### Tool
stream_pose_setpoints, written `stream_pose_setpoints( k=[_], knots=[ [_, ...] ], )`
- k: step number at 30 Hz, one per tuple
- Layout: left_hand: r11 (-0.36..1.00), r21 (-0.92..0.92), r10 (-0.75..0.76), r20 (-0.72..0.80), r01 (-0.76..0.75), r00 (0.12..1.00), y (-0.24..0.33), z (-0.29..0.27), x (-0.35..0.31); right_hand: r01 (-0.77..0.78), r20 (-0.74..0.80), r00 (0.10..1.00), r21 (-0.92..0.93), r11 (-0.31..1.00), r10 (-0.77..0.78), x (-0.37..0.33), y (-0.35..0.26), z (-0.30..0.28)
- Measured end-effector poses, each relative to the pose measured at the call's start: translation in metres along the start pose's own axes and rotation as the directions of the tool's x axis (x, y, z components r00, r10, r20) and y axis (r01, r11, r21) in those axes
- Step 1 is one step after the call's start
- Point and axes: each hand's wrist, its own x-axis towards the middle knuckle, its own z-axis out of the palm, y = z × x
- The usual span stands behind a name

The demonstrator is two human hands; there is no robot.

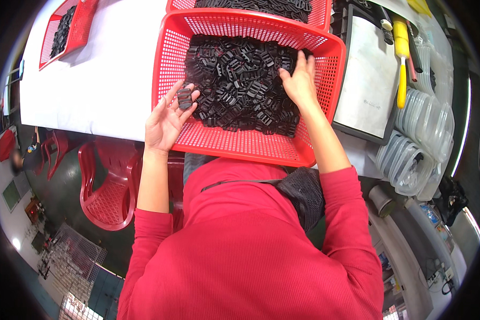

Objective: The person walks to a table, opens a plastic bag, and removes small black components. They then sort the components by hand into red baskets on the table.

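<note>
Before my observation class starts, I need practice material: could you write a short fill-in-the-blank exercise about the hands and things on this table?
1. The left hand holds small hardware whose colour is ____.
2. The right hand reaches into the large basket, whose colour is ____.
3. The yellow-handled tool lies to the person's ____ of the large basket.

Missing words: black; red; right.

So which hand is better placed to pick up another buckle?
Probably the right hand: it is spread open at the pile of black buckles in the red perforated basket, while the left hand, at the basket's left side, already holds at least one buckle.
</note>
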Motion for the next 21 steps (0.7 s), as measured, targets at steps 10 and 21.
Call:
stream_pose_setpoints(
  k=[10, 21],
  knots=[
    [1.000, 0.009, 0.003, -0.018, -0.003, 1.000, -0.001, 0.003, 0.000, 0.409, 0.511, 0.745, 0.158, 0.899, -0.429, -0.054, -0.042, 0.006],
    [1.000, -0.026, -0.007, 0.001, 0.007, 1.000, -0.001, 0.002, 0.001, -0.079, 0.331, 0.939, -0.063, 0.995, 0.096, -0.050, -0.013, 0.003]
  ],
)
